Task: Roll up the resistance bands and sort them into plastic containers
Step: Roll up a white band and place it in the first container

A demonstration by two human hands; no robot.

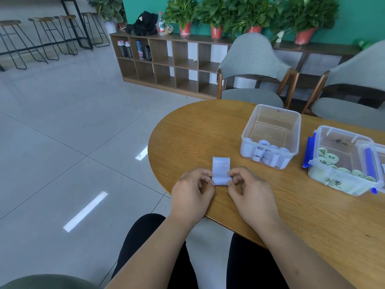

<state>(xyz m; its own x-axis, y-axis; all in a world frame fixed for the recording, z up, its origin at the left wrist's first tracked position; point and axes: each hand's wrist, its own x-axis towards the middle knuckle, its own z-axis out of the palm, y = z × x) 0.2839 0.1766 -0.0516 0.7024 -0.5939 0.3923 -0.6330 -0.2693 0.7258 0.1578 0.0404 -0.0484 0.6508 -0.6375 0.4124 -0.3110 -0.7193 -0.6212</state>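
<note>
Observer is seated; dark-trousered legs [145,247] show below the bench [187,138] edge.

Both hands work at the near edge of the bench. The left hand [192,193] and right hand [251,193] are each clamped on a pale blue resistance band [220,168], thumb and fingertips pinching opposite ends of its rolled portion. The roll lies on the bench between the hands. The unrolled tail lies flat beyond it, marked "20 LB".

Behind and to the right stands an open clear container [277,115]. Several rolled pale blue bands [264,143] stand along its near wall.

Just beside it, further right, is a second container [343,133] with a blue latch [309,151]. Rolled green bands [331,157] sit inside, along its near and left walls. A third container at the frame edge is cut off; contents cannot be determined.

Two grey upholstered chairs [253,59] stand at the far side of the bench. Beyond them, a wooden cube shelf [173,63] runs along the green wall, holding bottles [125,49] in its left compartments and carrying potted plants [183,13] and a black bag [144,22] on top. Bar stools [45,36] stand far left.
</note>
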